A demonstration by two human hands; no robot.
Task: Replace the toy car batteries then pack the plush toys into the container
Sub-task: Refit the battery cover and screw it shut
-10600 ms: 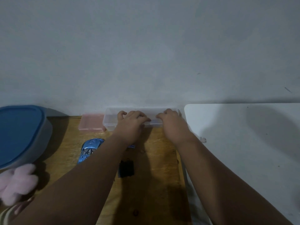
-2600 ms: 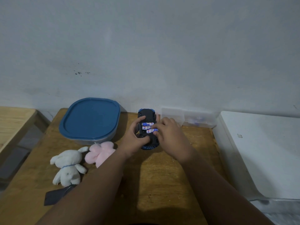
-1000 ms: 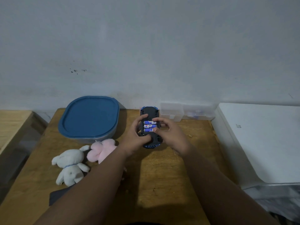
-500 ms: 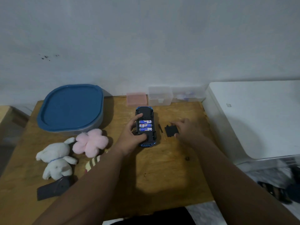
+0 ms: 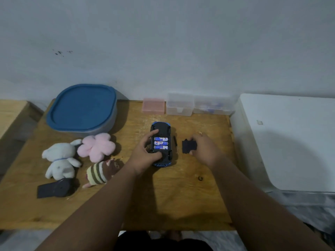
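The blue toy car lies upside down on the wooden table, its battery bay open with three batteries in it. My left hand grips the car from its left side. My right hand holds the black battery cover just right of the car. A thin screwdriver lies between car and cover. A white plush rabbit, a pink plush and a striped brown plush lie at the left. The blue-lidded container stands shut behind them.
A pink box and two clear plastic boxes line the wall at the back. A dark flat object lies near the front left. A white surface borders the table on the right, a lower wooden surface on the left.
My right hand left the batteries, moved right and took hold of the black cover. The view tilted down and widened. My left hand stayed on the car.
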